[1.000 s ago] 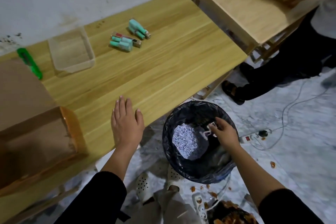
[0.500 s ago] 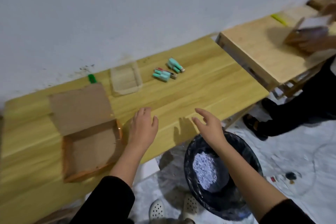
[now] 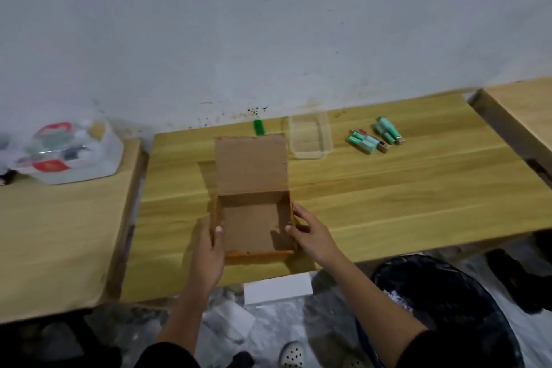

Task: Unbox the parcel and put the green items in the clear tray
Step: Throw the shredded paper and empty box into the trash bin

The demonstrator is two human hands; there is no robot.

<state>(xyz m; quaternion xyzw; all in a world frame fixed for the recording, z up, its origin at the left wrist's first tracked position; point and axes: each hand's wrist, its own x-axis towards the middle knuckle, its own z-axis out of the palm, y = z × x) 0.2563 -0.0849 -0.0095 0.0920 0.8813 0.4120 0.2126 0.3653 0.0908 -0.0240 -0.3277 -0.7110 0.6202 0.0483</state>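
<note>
An open brown cardboard box (image 3: 254,227) sits near the front edge of the wooden table (image 3: 388,197), its lid flap (image 3: 251,164) folded back; its inside looks bare. My left hand (image 3: 209,251) grips the box's left wall, thumb over the rim. My right hand (image 3: 310,233) holds the right wall. The clear tray (image 3: 310,136) stands behind the box to the right, with nothing in it. Several mint-green items (image 3: 373,137) lie in a small heap right of the tray.
A green utility knife (image 3: 258,127) lies by the wall behind the lid. A clear plastic bag of mixed goods (image 3: 65,152) rests on the left table. A black-lined bin (image 3: 448,308) stands on the floor at my right. Another table (image 3: 519,110) adjoins at right.
My view swung left from the bin to the box. My right hand left the bin and both hands moved onto the sides of the cardboard box.
</note>
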